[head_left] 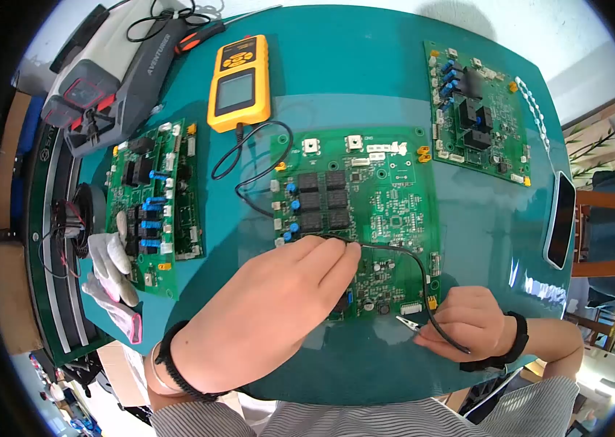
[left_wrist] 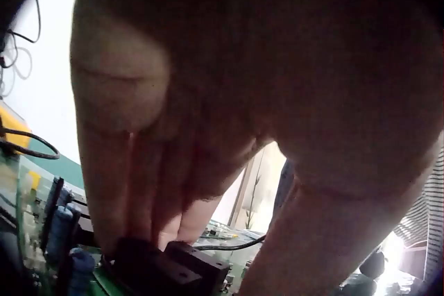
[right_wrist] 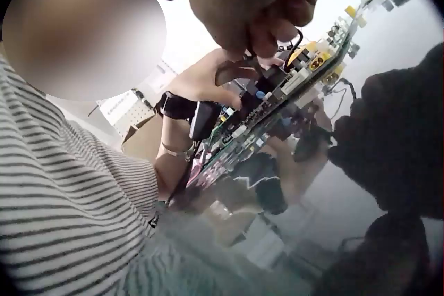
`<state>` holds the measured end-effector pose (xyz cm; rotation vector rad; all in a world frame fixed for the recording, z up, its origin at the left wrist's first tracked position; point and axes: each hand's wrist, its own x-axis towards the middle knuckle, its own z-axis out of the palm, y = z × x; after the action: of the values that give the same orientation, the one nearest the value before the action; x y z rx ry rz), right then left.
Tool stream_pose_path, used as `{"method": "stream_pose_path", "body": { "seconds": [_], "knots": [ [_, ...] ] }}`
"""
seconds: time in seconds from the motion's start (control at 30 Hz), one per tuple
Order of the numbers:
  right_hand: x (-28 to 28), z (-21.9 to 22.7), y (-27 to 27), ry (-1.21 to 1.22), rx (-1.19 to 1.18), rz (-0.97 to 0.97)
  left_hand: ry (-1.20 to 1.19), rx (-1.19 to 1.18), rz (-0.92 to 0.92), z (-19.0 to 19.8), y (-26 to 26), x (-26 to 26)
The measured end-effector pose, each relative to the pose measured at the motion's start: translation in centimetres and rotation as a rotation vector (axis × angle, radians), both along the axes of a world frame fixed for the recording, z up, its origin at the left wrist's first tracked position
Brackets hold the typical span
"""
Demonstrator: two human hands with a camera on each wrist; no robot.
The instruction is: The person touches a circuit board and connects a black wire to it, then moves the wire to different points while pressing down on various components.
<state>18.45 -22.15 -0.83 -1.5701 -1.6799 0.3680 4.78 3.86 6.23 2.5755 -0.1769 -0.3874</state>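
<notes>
Leftmost, coiled cables sit beside the green mat. A pale work glove lies against the left circuit boards, which overlap, blue parts lined along the upper one. Behind them, a grey device marked AVENTURIER and an orange-and-black screwdriver. Next, the yellow tester, screen up, its thin black wire looping toward the middle circuit board.

Left hand reaches over that board's lower left part, fingers side by side and pointing down at the black relays; the left wrist view has its thumb apart from them. Black lead runs from beside its fingertips; cannot tell if they clamp it.

Middle board lies flat on a clear sheet, central on the table. Just off its lower right corner, right hand has curled fingers clamped on a small metal clip, tip poking out leftward. The lead arcs down across that hand.

Farther right and up, another circuit board carries black blocks; beside it a white beaded strand, then a phone at the mat's right edge.
</notes>
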Motion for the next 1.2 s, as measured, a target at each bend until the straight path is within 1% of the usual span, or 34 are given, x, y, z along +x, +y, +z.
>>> {"method": "stream_pose_path", "body": {
  "seconds": [0.03, 0.07, 0.13, 0.2, 0.27, 0.3, 0.37, 0.5, 0.57, 0.63, 0.67, 0.73, 0.77, 0.83, 0.9, 0.97, 1.03, 1.13, 1.2],
  "knots": [
    [0.2, -0.3, -0.2, 0.008, 0.078, -0.011, -0.018, 0.005, -0.029, -0.1, 0.2, 0.1],
    [0.1, -0.4, -0.2, 0.01, 0.075, -0.021, -0.032, -0.022, -0.039, -0.2, 0.4, 0.2],
    [-0.1, -0.4, 0.1, 0.213, 0.134, -0.125, -0.028, -0.024, -0.049, -0.3, 0.5, 0.4],
    [-0.2, -0.4, 0.4, 0.226, 0.14, -0.125, -0.023, -0.019, -0.059, -0.4, 0.7, 0.5],
    [0.0, -0.3, 0.6, 0.244, 0.147, -0.129, -0.073, -0.121, -0.045, -0.8, 1.2, 0.6],
    [0.2, -0.2, 0.8, 0.217, 0.156, -0.109, -0.066, -0.121, -0.052, -1.1, 1.5, 0.6],
    [0.6, -0.4, 1.0, 0.196, 0.166, -0.093, -0.135, -0.184, -0.058, -1.9, 2.0, 0.5],
    [1.0, -1.5, 1.2, 0.181, 0.146, -0.077, -0.223, -0.182, -0.057, -3.4, 2.1, 0.2],
    [1.3, -1.9, 1.1, 0.164, 0.147, -0.075, -0.222, -0.189, -0.058, -3.5, 2.3, 0.2],
    [1.7, -1.7, 0.8, 0.244, 0.113, -0.018, -0.219, -0.198, -0.056, -3.7, 2.4, 0.1],
    [1.8, -1.7, 0.5, 0.245, 0.111, -0.024, -0.219, -0.213, -0.052, -3.9, 2.5, 0.0],
    [2.1, -1.6, -0.4, 0.376, 0.085, -0.081, -0.188, -0.249, -0.065, -3.7, 2.8, 0.2],
    [2.0, -1.6, -0.4, 0.378, 0.079, -0.087, -0.185, -0.256, -0.068, -3.6, 2.9, 0.2],
    [1.6, -1.6, -0.1, 0.518, 0.131, -0.227, -0.17, -0.252, -0.069, -3.7, 3.0, 0.2],
    [1.8, -1.9, 0.1, 0.516, 0.142, -0.22, -0.166, -0.245, -0.07, -3.6, 2.9, 0.2],
    [2.0, -1.8, 0.6, 0.3, 0.148, -0.05, -0.153, -0.243, -0.06, -3.6, 2.9, 0.2],
    [1.6, -2.0, 0.7, 0.308, 0.135, -0.031, -0.16, -0.243, -0.065, -3.7, 3.0, 0.3],
    [1.5, -1.9, 0.9, 0.194, 0.172, 0.054, -0.173, -0.248, -0.071, -3.8, 3.0, 0.2],
    [1.7, -1.7, 0.9, 0.193, 0.158, 0.069, -0.183, -0.253, -0.068, -3.9, 3.0, 0.2]
  ]
}}
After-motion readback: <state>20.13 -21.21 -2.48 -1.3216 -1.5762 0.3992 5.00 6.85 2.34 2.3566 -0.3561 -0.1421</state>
